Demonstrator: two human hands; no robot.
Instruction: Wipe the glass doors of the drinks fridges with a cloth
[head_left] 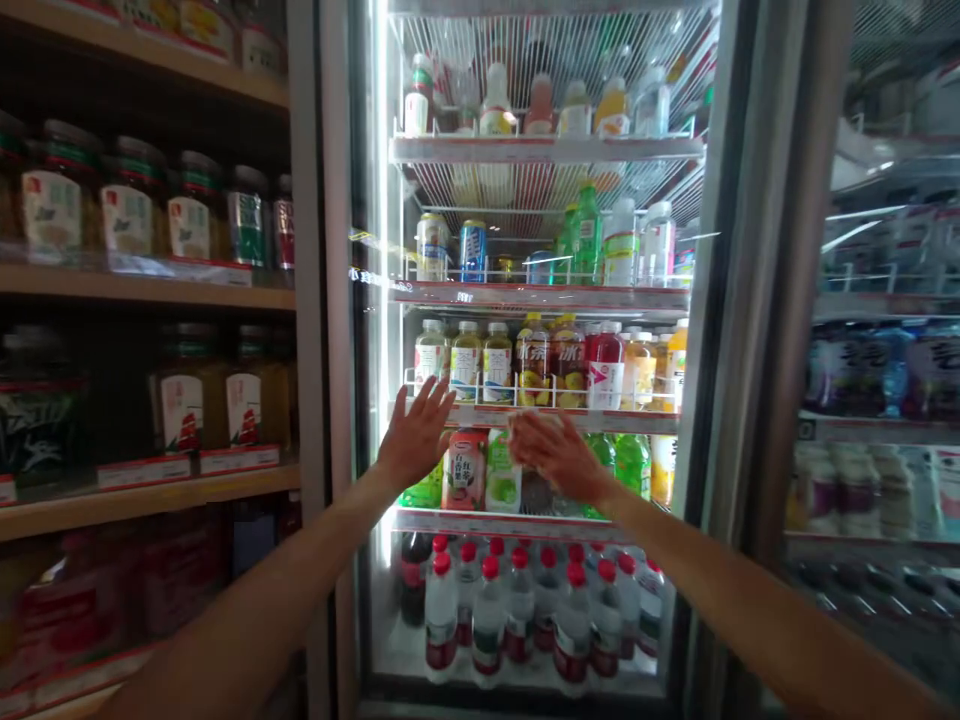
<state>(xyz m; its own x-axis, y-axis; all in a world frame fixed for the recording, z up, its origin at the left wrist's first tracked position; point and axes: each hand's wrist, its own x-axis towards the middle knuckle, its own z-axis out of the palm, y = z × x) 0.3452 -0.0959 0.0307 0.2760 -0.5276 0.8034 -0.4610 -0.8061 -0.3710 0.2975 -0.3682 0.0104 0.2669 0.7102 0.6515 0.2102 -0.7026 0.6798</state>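
Both hands [487, 445] reach toward drink bottles [480, 470], labels unreadable.

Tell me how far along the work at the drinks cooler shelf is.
Done: the cooler stands open, its shelves lined with bottles. In hand: the left hand is spread open at the shelf edge, while the right hand reaches among the bottles behind it; its grip is blurred. Left: no bottle is clearly out of the row, and the pink bottle between the hands stands in place.
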